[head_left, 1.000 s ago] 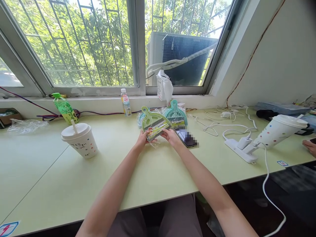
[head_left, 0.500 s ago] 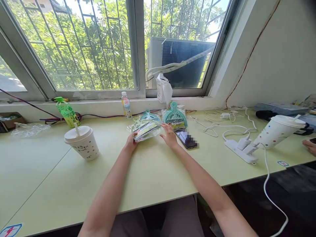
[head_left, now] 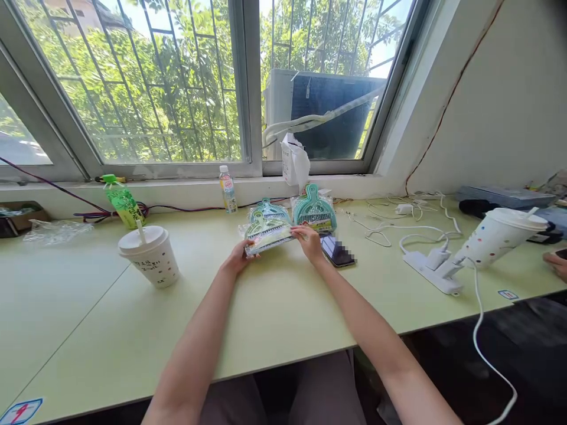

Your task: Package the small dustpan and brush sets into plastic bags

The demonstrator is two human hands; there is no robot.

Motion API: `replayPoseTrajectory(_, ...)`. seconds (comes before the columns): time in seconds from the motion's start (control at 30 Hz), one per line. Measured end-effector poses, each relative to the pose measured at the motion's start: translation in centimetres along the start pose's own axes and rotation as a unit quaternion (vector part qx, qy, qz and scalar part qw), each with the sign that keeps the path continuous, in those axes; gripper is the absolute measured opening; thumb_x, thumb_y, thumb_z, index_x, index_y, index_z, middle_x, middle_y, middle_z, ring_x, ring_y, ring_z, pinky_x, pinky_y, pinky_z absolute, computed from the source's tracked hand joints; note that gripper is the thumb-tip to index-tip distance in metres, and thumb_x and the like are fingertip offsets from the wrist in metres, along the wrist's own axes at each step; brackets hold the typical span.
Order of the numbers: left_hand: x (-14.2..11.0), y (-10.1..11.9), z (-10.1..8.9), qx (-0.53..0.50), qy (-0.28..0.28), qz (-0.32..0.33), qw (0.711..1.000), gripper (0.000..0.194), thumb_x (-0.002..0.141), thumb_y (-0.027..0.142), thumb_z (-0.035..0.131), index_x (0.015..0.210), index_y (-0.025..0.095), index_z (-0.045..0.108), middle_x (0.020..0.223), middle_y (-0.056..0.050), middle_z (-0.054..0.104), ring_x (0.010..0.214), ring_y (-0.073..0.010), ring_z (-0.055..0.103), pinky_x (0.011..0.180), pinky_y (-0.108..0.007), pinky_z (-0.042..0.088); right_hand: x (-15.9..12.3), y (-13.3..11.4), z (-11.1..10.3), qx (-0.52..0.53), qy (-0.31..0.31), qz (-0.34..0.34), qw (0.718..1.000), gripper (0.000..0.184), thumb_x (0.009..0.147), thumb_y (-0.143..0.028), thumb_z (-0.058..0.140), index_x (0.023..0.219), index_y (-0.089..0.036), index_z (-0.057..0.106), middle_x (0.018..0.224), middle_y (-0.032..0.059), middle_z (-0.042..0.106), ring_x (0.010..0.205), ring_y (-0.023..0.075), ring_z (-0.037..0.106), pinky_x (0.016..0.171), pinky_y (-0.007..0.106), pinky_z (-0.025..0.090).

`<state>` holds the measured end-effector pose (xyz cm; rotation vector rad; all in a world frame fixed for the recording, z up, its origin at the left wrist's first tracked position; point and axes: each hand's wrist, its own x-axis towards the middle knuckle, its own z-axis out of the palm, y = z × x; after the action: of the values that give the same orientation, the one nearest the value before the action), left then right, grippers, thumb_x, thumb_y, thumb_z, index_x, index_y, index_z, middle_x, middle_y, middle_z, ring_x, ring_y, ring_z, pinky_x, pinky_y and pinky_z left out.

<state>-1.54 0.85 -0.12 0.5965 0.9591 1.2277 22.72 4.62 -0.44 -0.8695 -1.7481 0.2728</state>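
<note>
A small green dustpan-and-brush set [head_left: 270, 235] in clear plastic wrap is held just above the table, its lower edge tilted toward me. My left hand [head_left: 239, 257] is closed around its left end. At the right end, the fingers of my right hand [head_left: 309, 241] pinch the wrapped edge. Just behind it, a second wrapped dustpan set [head_left: 266, 206] is partly covered. A third wrapped set [head_left: 313, 205] stands against the sill, behind my right hand. Beside that hand lies a phone [head_left: 340, 254] with its screen partly blurred.
White cups with straws [head_left: 150, 260] [head_left: 502, 236] stand left and right. A green bottle [head_left: 121, 202], a small bottle [head_left: 228, 190] and a tissue pack [head_left: 295, 159] are at the back. A power strip [head_left: 432, 273] with cables is at right. Another person's hand [head_left: 557, 264] shows at the right edge.
My right fingers have closed from spread onto the set's right edge. The set has shifted slightly right and turned more level, showing more of the set behind it.
</note>
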Motion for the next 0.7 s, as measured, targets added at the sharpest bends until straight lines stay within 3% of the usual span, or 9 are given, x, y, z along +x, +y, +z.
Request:
replayPoseTrajectory(0.13,0.2,-0.2,-0.3,0.076,-0.067,0.010,0.995,0.021,0.080,0.014,0.052,0.100,0.010,0.056,0.071,-0.007,0.066,0.045,-0.0141,0.062,0.032,-0.018,0.040,-0.3,-0.3,0.0,-0.083,0.010,0.028,0.996,0.023,0.092,-0.033,0.050,0.085,-0.023,0.070,0.096,0.0051,0.071,0.097,0.0219,0.062,0.091,0.035,0.042)
replayPoseTrajectory(0.27,0.2,-0.5,-0.3,0.099,-0.099,0.022,0.990,0.022,0.079,0.016,0.056,0.100,0.011,0.055,0.075,-0.008,0.068,0.049,-0.0158,0.064,0.033,-0.020,0.041,-0.6,-0.4,0.0,-0.161,0.005,0.013,0.987,0.024,0.094,-0.029,0.045,0.089,-0.022,0.067,0.095,0.0063,0.068,0.100,0.0222,0.058,0.091,0.034,0.038)
replayPoseTrajectory(0.47,-0.6,-0.6,0.0,0.130,-0.176,0.032,0.975,0.029,0.083,0.025,0.060,0.107,0.009,0.055,0.080,-0.011,0.069,0.052,-0.0138,0.064,0.042,-0.020,0.049,-0.3,0.2,-0.4,-0.154,0.030,-0.011,0.988,0.026,0.095,-0.030,0.041,0.090,-0.021,0.065,0.091,0.0071,0.063,0.095,0.0229,0.055,0.088,0.034,0.040)
replayPoseTrajectory(0.7,-0.8,-0.8,0.3,0.133,-0.164,0.030,0.977,0.031,0.073,0.016,0.069,0.097,0.013,0.051,0.080,-0.008,0.069,0.056,-0.0156,0.066,0.051,-0.026,0.056,-0.3,0.2,-0.8,-0.138,0.056,-0.009,0.989,0.028,0.094,-0.037,0.046,0.093,-0.022,0.070,0.093,0.0080,0.059,0.096,0.0239,0.052,0.091,0.038,0.043)
